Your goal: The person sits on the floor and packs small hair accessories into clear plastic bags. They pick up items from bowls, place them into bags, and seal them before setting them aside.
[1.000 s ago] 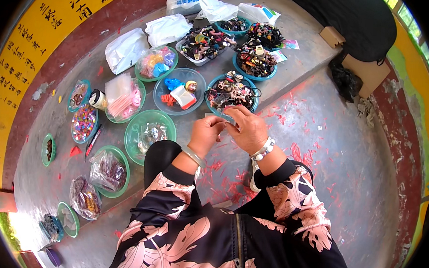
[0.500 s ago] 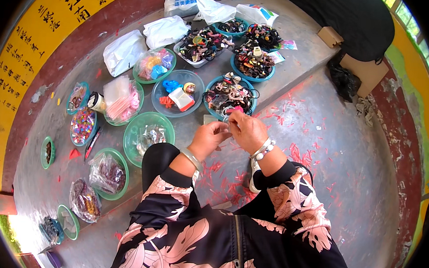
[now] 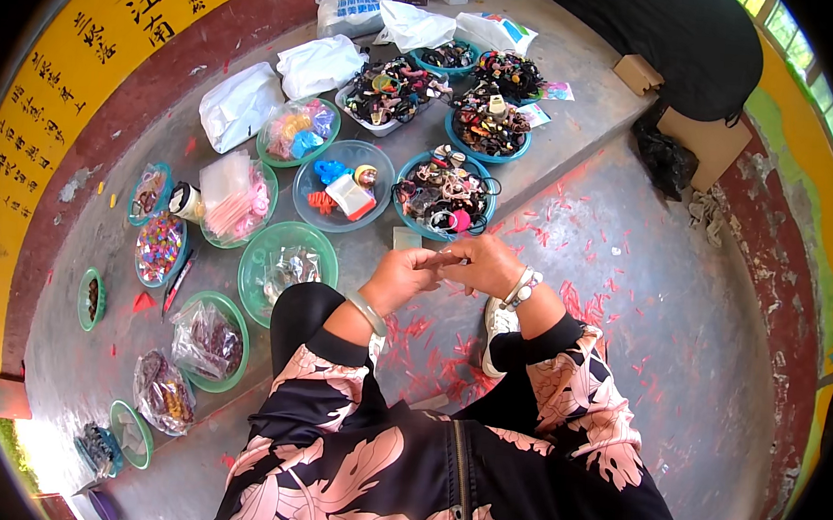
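My left hand [image 3: 404,277] and my right hand [image 3: 486,265] meet above my knees, just this side of a blue basin [image 3: 490,203]. Their fingers are pinched together at the tips. Anything between them is too small or hidden to make out. The basin is heaped with dark hair ties [image 3: 446,187], and a round pink piece [image 3: 459,220] lies at its near side. Close to my left hand is a small pale block [image 3: 405,238]. A green basin [image 3: 251,277] beside my left knee holds a clear plastic bag [image 3: 292,267] with small things inside.
More basins of hair ties [image 3: 492,125] stand beyond. A clear bowl [image 3: 309,204] holds colourful pieces. Leftward are a basin of small bright pieces [image 3: 160,247], bagged goods [image 3: 208,340] and white bags [image 3: 241,105]. The raised ledge ends at an edge [image 3: 568,169]; red scraps [image 3: 582,304] litter the floor.
Both hands have drawn back a little toward me, away from the blue basin. The pink piece that was at my right fingers now lies in the basin.
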